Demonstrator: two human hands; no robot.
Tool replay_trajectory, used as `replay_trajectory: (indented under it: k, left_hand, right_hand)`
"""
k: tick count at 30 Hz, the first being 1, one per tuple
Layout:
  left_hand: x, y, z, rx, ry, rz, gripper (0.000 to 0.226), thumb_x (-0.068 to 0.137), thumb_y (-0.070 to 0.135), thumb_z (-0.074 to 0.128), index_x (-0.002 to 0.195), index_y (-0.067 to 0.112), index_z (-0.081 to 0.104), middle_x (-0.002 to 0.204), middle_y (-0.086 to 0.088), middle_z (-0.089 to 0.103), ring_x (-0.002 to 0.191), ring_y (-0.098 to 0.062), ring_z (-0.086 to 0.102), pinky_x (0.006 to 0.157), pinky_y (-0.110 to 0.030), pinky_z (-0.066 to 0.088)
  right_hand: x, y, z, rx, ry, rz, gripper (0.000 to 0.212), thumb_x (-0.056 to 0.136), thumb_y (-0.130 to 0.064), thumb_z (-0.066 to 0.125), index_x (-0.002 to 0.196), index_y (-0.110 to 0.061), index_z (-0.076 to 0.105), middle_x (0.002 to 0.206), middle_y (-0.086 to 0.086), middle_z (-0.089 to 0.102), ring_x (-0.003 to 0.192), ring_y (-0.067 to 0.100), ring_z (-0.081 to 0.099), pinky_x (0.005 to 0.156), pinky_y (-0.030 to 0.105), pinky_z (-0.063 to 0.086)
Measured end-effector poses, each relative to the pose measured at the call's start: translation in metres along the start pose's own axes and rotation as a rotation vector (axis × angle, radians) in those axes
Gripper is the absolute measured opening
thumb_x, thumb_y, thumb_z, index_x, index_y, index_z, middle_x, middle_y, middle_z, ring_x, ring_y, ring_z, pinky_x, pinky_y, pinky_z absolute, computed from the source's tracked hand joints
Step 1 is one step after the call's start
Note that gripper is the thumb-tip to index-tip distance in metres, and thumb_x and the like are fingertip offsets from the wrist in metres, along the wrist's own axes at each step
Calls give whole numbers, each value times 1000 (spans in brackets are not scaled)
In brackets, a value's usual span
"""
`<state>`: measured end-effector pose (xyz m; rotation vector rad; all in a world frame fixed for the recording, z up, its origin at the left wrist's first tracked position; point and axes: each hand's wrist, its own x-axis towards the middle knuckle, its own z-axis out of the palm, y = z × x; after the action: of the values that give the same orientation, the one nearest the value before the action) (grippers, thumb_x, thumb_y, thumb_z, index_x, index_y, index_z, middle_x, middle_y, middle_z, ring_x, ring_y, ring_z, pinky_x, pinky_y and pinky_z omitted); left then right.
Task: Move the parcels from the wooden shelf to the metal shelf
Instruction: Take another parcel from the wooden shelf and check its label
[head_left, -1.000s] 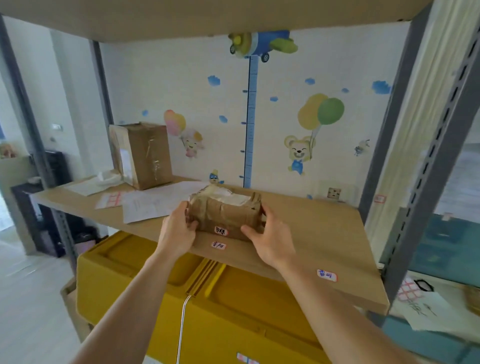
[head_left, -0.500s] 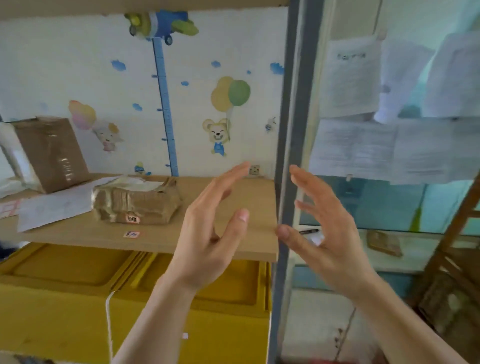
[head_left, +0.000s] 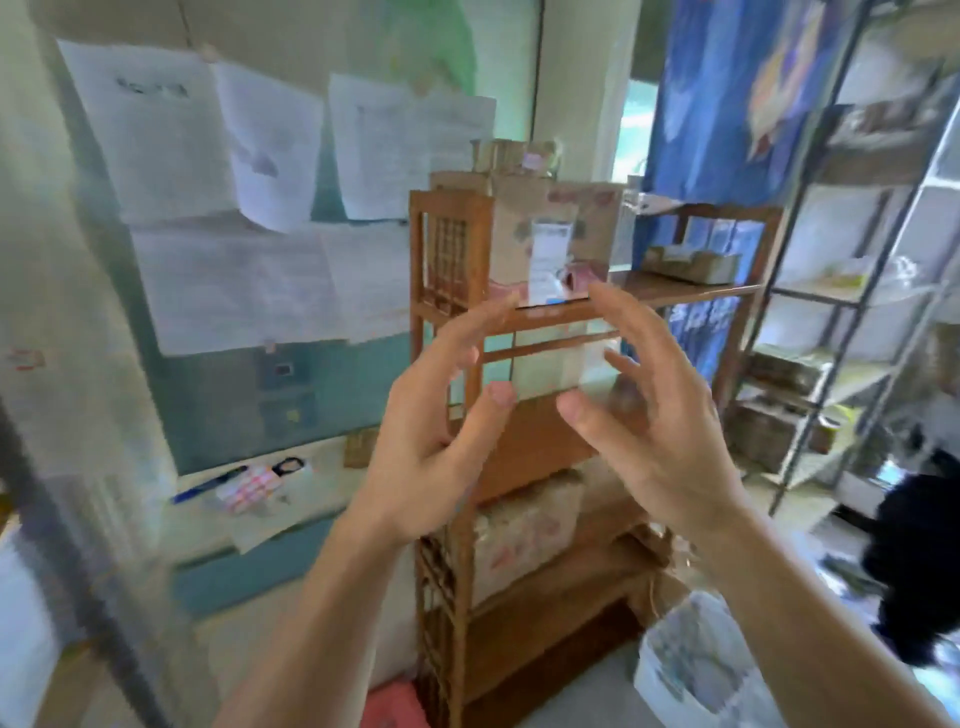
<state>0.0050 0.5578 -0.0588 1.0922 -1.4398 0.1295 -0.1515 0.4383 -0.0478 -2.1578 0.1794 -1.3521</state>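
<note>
A brown wooden shelf (head_left: 452, 249) stands ahead of me, blurred by motion. On its upper board sits a tall cardboard parcel (head_left: 550, 234) with a white label, and a low flat parcel (head_left: 691, 265) lies to the right of it. Another taped parcel (head_left: 524, 525) rests on a lower board. My left hand (head_left: 431, 426) and my right hand (head_left: 654, 415) are raised side by side in front of the shelf, palms facing each other, fingers spread, holding nothing. They are short of the tall parcel.
A grey metal shelf (head_left: 841, 291) with bags and boxes stands at the right. White papers (head_left: 234, 197) hang on the wall at the left. A grey metal post (head_left: 78, 493) crosses the left foreground. A white bag (head_left: 696, 670) and a dark shape (head_left: 919, 561) sit low at the right.
My view has swung right, from the metal shelf where the small parcel was set down, to the wooden shelf. Both hands let go of that parcel and stay raised, empty.
</note>
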Motion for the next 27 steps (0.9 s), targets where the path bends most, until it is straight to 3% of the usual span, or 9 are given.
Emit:
replay_trajectory:
  k: [3,7,10,14,19,22,25,27]
  left_hand:
    - [39,-17,76,-79,-60,34,47,100,23,52,147,18,50,153,1,57,145,-17,51,113,-55,43]
    - [85,-52,161,-185,-108,51,44,100,24,52,144,28,49,149,6,58,143,-13,52,113,-56,42]
    - [118,-90,217,-272,-121,60,44,100,22,52,143,21,50,148,0,59,143,-16,52,117,-53,41]
    - [168,-156,282,-301,-127,42,44,103,23,50,146,14,52,148,4,60,142,-11,53,116,-36,43]
    - [255,-245,354,-343,-166,-67,44,101,34,50,144,26,51,148,8,59,142,-6,51,116,-30,41]
    - [321,-285,399,-451,-103,-279,43,105,29,49,147,21,52,147,7,58,135,0,55,111,-19,40]
    - [377,-318,445,-494,32,-608,46,104,23,49,150,19,52,145,4,59,134,-10,55,116,-32,41]
    - [402,-337,470,-510,61,-749,60,86,34,56,145,23,56,138,0,65,129,-24,61,111,-44,47]
  right_hand:
    - [2,34,-67,-98,77,25,73,85,-33,73,150,-14,45,143,-33,51,133,-10,51,110,27,44]
    - [5,90,-132,-193,209,122,67,86,-17,76,147,-11,49,139,-16,57,111,-22,58,91,6,46]
    - [17,139,-163,-304,243,167,67,87,-27,75,149,-23,49,146,-11,57,127,-9,55,94,12,48]
    - [54,217,-190,-388,294,176,66,87,-33,71,148,-24,49,148,-17,56,136,-6,49,106,26,48]
    - [136,324,-212,-402,274,203,62,88,-31,75,145,-27,51,131,-38,56,125,-17,51,104,24,47]
    - [201,395,-230,-399,281,227,65,85,-39,73,145,-25,52,135,-17,60,119,-18,52,101,24,48]
    - [260,471,-246,-364,346,384,67,82,-49,70,144,-30,51,140,-6,57,124,7,60,99,39,54]
    - [291,514,-256,-399,370,539,70,87,-52,65,149,-26,46,150,2,53,136,21,53,108,46,47]
